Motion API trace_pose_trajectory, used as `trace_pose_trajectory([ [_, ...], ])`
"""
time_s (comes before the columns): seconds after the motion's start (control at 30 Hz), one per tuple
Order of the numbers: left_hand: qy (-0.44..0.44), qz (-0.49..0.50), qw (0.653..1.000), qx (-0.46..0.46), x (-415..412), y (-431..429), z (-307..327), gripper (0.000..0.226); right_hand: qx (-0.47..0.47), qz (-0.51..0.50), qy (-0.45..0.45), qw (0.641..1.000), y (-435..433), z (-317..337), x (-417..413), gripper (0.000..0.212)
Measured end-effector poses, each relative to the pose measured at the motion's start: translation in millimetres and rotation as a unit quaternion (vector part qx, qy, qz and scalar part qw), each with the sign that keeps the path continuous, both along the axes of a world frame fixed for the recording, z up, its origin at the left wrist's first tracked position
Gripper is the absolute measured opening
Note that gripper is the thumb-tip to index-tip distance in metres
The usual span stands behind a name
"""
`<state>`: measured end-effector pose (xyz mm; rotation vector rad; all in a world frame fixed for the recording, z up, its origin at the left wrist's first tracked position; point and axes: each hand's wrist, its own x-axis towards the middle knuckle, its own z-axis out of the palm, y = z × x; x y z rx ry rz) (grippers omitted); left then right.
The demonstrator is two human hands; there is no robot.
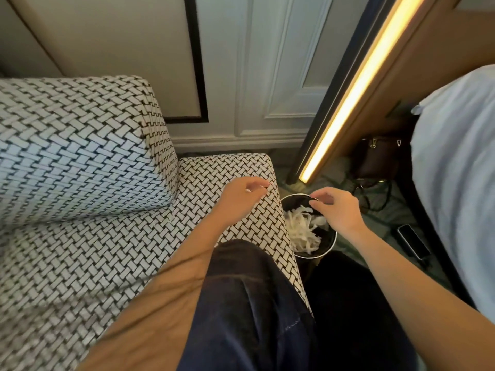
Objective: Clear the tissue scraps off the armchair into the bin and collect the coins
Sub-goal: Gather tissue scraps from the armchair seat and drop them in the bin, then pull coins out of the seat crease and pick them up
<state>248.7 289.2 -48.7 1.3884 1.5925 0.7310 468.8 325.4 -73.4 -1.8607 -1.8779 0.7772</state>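
Observation:
The armchair [80, 162] has a black-and-white woven cover, and I see no tissue scraps on its seat or arms. My left hand [245, 192] hovers over the right armrest [227, 167], thumb and forefinger pinched on a thin silvery piece that looks like a coin [265, 186]. The round black bin [328, 246] stands on the floor against that armrest, holding several white tissue scraps [301, 230]. My right hand [334, 210] hangs over the bin's far rim with its fingers curled down. What they hold, if anything, is hidden.
My knee in dark jeans [249, 303] rests on the seat's front corner. A dark handbag [375, 159] and a phone [412, 239] lie on the floor past the bin. A bed with pale sheets [460, 167] is on the right, and a lit strip [356, 87] runs up the wall.

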Motion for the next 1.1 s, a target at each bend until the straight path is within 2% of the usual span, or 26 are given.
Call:
trace_pose_trajectory([
  [0.23,0.002,0.076,0.997,0.024,-74.1,-65.4,1.7,0.020,0.006,0.118,0.058,0.991,-39.5,44.1,-75.3,0.020],
  [0.53,0.053,0.188,0.979,-0.051,-173.2,-205.1,-61.7,0.023,-0.029,0.316,0.032,0.948,-106.5,68.9,-176.2,0.024],
  [0.63,0.118,0.265,0.957,-0.011,-194.6,-260.4,-75.3,0.025,-0.045,0.367,0.018,0.929,-124.8,62.0,-206.4,0.025],
  [0.73,0.227,0.313,0.922,0.016,-211.0,-316.9,-86.5,0.033,-0.068,0.422,0.002,0.904,-143.7,52.0,-238.3,0.026],
  [0.8,0.298,0.311,0.902,0.020,-219.1,-357.6,-101.1,0.047,-0.080,0.459,-0.013,0.885,-158.0,43.5,-262.1,0.027],
  [0.87,0.323,0.291,0.901,-0.013,-219.0,-393.0,-112.3,0.059,-0.091,0.487,-0.019,0.868,-173.2,33.6,-283.7,0.026],
  [0.97,0.394,0.223,0.892,-0.011,-218.9,-436.7,-124.5,0.052,-0.113,0.533,-0.027,0.838,-201.5,15.9,-316.1,0.025],
  [1.1,0.434,0.165,0.885,-0.012,-218.4,-463.6,-125.8,0.054,-0.138,0.595,-0.049,0.791,-241.0,4.5,-355.4,0.028],
])
